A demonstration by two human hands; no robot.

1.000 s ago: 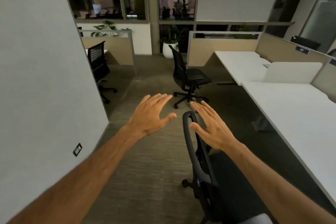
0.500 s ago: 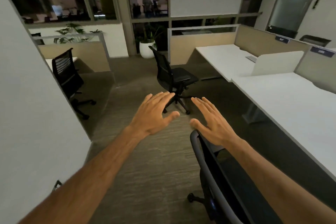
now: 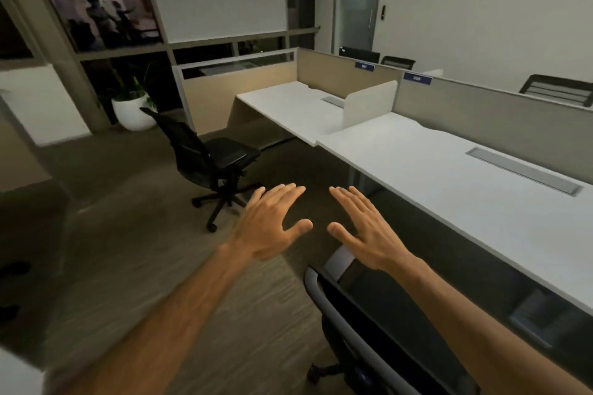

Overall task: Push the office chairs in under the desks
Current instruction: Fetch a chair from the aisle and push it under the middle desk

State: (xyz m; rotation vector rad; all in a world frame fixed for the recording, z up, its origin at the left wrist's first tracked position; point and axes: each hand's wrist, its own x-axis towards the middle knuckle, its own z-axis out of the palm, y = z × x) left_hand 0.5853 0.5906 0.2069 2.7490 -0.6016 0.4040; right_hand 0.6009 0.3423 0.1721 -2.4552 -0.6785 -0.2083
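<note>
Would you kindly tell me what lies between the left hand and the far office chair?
In the head view, only bare carpet separates the left hand from the far office chair; nothing stands between them.

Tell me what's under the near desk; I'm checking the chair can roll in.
Under the near desk, a metal leg and dark carpet show. The nearest chair and the desktop hide the rest.

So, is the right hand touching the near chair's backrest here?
Cannot tell. In the head view the right hand overlaps the top rim of the near chair's backrest at the wrist, fingers straight and spread, but neither a contact nor a gap shows plainly.
</note>
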